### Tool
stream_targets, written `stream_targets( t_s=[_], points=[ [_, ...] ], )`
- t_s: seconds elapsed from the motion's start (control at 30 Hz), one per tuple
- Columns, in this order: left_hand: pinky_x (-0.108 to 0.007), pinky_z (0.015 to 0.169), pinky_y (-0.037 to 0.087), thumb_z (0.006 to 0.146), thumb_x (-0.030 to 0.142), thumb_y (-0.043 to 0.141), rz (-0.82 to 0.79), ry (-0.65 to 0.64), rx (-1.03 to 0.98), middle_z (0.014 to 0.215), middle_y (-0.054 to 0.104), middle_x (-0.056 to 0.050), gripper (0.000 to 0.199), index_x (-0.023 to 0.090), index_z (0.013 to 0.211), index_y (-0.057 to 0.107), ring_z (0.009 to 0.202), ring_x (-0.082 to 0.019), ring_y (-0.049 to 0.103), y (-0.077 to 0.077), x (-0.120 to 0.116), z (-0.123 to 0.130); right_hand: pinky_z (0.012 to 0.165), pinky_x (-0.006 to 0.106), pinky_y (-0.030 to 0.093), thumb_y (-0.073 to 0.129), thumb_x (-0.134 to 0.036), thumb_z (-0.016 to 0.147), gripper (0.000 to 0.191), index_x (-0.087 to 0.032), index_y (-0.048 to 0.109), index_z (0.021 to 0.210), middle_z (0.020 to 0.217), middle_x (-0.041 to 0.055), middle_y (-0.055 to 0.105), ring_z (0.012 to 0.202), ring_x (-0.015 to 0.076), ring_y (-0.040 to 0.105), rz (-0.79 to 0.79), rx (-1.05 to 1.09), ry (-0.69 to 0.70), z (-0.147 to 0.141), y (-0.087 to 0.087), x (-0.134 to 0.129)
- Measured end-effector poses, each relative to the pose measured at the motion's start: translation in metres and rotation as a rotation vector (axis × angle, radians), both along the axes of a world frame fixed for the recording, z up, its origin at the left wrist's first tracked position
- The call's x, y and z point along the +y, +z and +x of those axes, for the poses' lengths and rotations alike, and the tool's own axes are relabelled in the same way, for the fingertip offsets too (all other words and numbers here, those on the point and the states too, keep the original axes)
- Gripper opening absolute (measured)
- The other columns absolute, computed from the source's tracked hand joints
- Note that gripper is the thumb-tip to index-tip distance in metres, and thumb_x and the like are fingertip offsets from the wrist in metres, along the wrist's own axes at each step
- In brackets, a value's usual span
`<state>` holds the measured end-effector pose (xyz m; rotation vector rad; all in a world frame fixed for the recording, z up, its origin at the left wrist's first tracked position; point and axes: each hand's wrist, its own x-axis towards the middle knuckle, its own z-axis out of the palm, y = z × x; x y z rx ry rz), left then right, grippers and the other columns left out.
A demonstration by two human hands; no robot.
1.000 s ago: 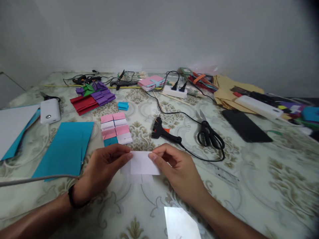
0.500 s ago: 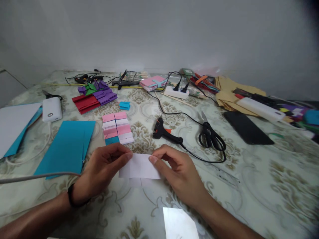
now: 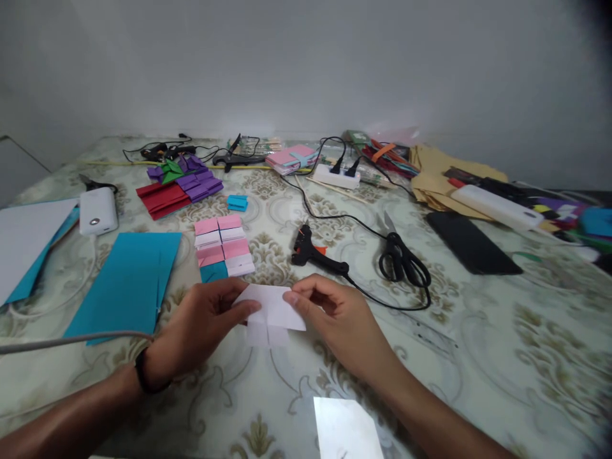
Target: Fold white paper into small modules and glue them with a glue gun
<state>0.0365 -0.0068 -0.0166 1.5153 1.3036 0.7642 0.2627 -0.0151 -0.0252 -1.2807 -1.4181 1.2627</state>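
A small white paper point(image 3: 273, 307) with creases is held just above the table, near the middle of the view. My left hand point(image 3: 205, 325) pinches its left edge between thumb and fingers. At its upper right edge, my right hand point(image 3: 335, 319) grips it the same way. Part of the paper hangs lower, between the hands. Pink, white and blue folded papers point(image 3: 224, 245) lie just beyond my left hand. A black glue gun point(image 3: 315, 252) rests beyond my right hand. Close to the front edge lies another white paper piece point(image 3: 347, 428).
Blue sheets point(image 3: 127, 280) and a white power bank point(image 3: 98, 210) are at the left. Black scissors point(image 3: 404, 261), a clear ruler point(image 3: 430, 335) and a black phone point(image 3: 471, 242) lie at the right. A power strip point(image 3: 337, 176) and cords sit behind.
The white paper has tilted and its right part has lifted and turned, showing a lower flap and crease. My left thumb has moved a little right across it.
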Motion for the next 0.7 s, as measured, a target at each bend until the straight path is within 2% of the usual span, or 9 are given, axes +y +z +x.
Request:
stream_targets(
  t_s=[0.23, 0.4, 0.53, 0.6, 0.7],
  points=[
    [-0.020, 0.047, 0.035, 0.085, 0.042, 0.078, 0.004, 0.008, 0.013, 0.058, 0.053, 0.005, 0.026, 0.017, 0.077, 0.072, 0.053, -0.011, 0.049, 0.0102, 0.0010, 0.0004, 0.061, 0.028, 0.041, 0.072, -0.040, 0.092, 0.028, -0.020, 0.068, 0.073, 0.067, -0.0024, 0.061, 0.064, 0.0141, 0.052, -0.013, -0.055, 0.059, 0.0023, 0.0070, 0.0004],
    [-0.019, 0.049, 0.035, 0.089, 0.040, 0.077, -0.020, -0.041, -0.002, 0.062, 0.062, 0.004, 0.023, 0.017, 0.086, 0.076, 0.056, -0.011, 0.051, 0.0042, -0.0016, -0.0028, 0.060, 0.026, 0.041, 0.070, -0.040, 0.093, 0.028, -0.020, 0.065, 0.075, 0.069, -0.0026, 0.060, 0.065, 0.0138, 0.052, 0.005, -0.046, 0.091, 0.0037, 0.0081, -0.0005],
    [-0.021, 0.052, 0.038, 0.092, 0.049, 0.074, -0.072, -0.116, -0.013, 0.072, 0.070, -0.001, 0.032, 0.018, 0.100, 0.080, 0.062, -0.014, 0.055, 0.0015, -0.0010, -0.0033, 0.059, 0.025, 0.041, 0.068, -0.039, 0.096, 0.027, -0.021, 0.066, 0.075, 0.067, -0.0028, 0.058, 0.064, 0.0138, 0.053, 0.025, -0.044, 0.123, 0.0021, 0.0096, -0.0022],
    [-0.022, 0.054, 0.039, 0.095, 0.051, 0.069, -0.041, -0.130, 0.024, 0.076, 0.073, -0.003, 0.036, 0.018, 0.097, 0.082, 0.065, -0.015, 0.056, 0.0032, -0.0004, -0.0029, 0.060, 0.025, 0.042, 0.067, -0.038, 0.096, 0.028, -0.021, 0.065, 0.073, 0.067, -0.0027, 0.058, 0.064, 0.0140, 0.053, 0.032, -0.050, 0.143, 0.0006, 0.0102, -0.0029],
    [-0.023, 0.055, 0.038, 0.096, 0.049, 0.066, 0.033, -0.130, 0.117, 0.072, 0.072, -0.003, 0.037, 0.017, 0.082, 0.080, 0.064, -0.015, 0.054, 0.0070, -0.0010, -0.0019, 0.062, 0.025, 0.045, 0.068, -0.036, 0.096, 0.024, -0.021, 0.066, 0.078, 0.070, -0.0024, 0.060, 0.067, 0.0144, 0.056, 0.028, -0.057, 0.149, -0.0029, 0.0093, -0.0044]
  ],
)
